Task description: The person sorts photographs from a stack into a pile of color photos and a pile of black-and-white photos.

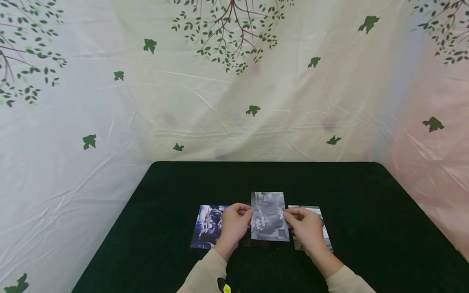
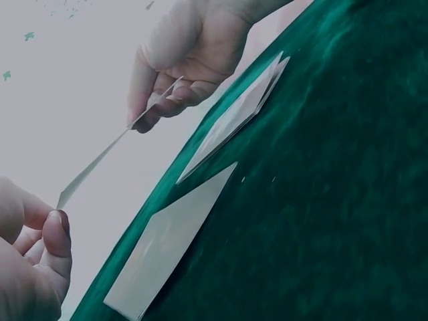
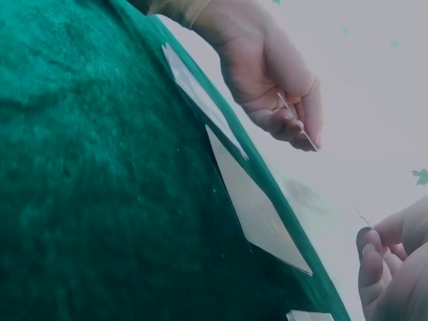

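A black-and-white photo print (image 1: 269, 217) is held up over the dark cloth, its picture side facing the head camera. My left hand (image 1: 235, 226) pinches its left edge between thumb and fingers. On the opposite edge, my right hand (image 1: 305, 228) grips it the same way. In the left wrist view the print (image 2: 93, 164) appears nearly edge-on, raised off the table. Behind it a dark picture card (image 1: 249, 243) lies mostly hidden. Partly covered by my left hand is a blue-purple picture card (image 1: 207, 224); a lighter one (image 1: 326, 234) lies partly behind my right hand.
The table (image 1: 165, 191) is covered in dark green velvety cloth. In the left wrist view, thin white-edged stacks (image 2: 177, 241) lie flat on it. A pale curtain (image 1: 220, 93) with printed leaves and branches hangs around the table's back and sides.
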`<state>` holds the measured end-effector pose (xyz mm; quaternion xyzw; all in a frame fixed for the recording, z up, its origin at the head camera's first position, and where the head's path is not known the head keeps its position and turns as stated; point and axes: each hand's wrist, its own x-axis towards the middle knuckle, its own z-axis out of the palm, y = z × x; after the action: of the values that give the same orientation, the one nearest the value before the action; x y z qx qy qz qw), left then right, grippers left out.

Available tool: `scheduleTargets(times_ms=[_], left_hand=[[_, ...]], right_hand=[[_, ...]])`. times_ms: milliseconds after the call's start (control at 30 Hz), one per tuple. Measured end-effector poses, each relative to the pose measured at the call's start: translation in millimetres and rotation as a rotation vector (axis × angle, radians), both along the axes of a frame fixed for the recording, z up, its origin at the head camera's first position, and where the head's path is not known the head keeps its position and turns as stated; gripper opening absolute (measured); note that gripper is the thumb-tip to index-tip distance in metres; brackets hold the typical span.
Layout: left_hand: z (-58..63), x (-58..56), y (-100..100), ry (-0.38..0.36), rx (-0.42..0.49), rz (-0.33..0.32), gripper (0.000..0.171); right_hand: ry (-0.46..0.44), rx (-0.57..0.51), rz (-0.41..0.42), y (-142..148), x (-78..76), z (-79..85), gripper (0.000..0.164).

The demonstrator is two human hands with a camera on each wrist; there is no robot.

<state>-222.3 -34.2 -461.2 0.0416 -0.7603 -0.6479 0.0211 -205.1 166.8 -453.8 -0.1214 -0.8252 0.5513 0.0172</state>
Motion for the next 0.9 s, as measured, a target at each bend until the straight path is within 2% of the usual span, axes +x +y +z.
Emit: scheduleTargets(times_ms=[267,533,733,900], left_hand=[[1.3,1.9,26.0,0.037,0.016,0.048,0.004],[0.3,3.6,52.9,0.02,0.097,0.024,0.004],[0.7,9.1,70.6,0.022,0.052,0.036,0.003],[-1.5,11.6,85.3,-0.004,0.052,0.023,0.003]], right_hand=[[0.01,0.049,-0.052,20.8,3.2,6.5,0.026],[-0.02,0.051,-0.062,48.9,8.9,5.1,0.038],[-0.057,0.089,-0.077,66.3,13.4,2.1,0.042],[-0.089,0.095,-0.088,79.9,16.6,-1.4,0.043]])
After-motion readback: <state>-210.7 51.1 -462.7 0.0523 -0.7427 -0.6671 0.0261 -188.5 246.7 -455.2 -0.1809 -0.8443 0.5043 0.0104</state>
